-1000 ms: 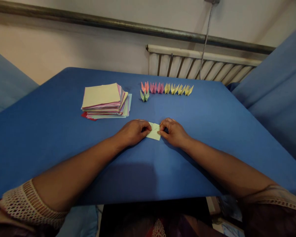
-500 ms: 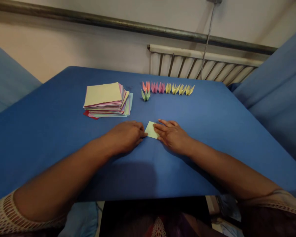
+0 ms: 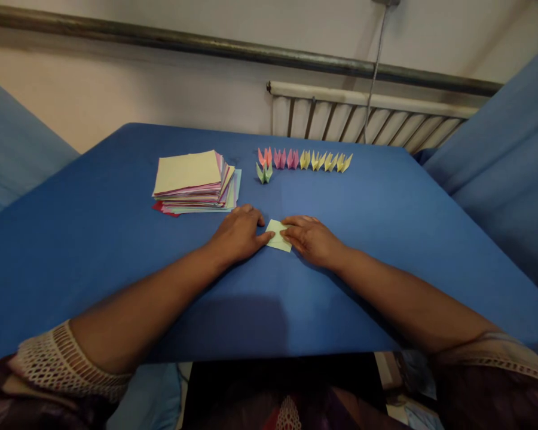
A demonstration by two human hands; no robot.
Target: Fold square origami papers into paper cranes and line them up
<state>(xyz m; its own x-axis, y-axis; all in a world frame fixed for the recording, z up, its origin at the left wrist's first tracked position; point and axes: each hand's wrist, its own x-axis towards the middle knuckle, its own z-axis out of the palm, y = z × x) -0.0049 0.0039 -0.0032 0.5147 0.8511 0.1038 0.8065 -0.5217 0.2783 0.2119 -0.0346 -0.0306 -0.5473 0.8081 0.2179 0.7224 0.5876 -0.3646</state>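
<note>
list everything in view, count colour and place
blue table top: one, blue, fills the middle
stack of square paper sheets: one, mixed pastels, cream on top, table's far left
row of small folded paper pieces: about seven, orange, pink, yellow, table's far side
small green folded paper piece: one, green, before the row's left end
pale green folded paper sheet: one, flat between the hands
white ribbed radiator: one, white, behind the table
grey metal pipe: one, grey, along the wall
left hand: one, fingertip touching the sheet's left edge
right hand: one, fingers on the sheet's right side
</note>
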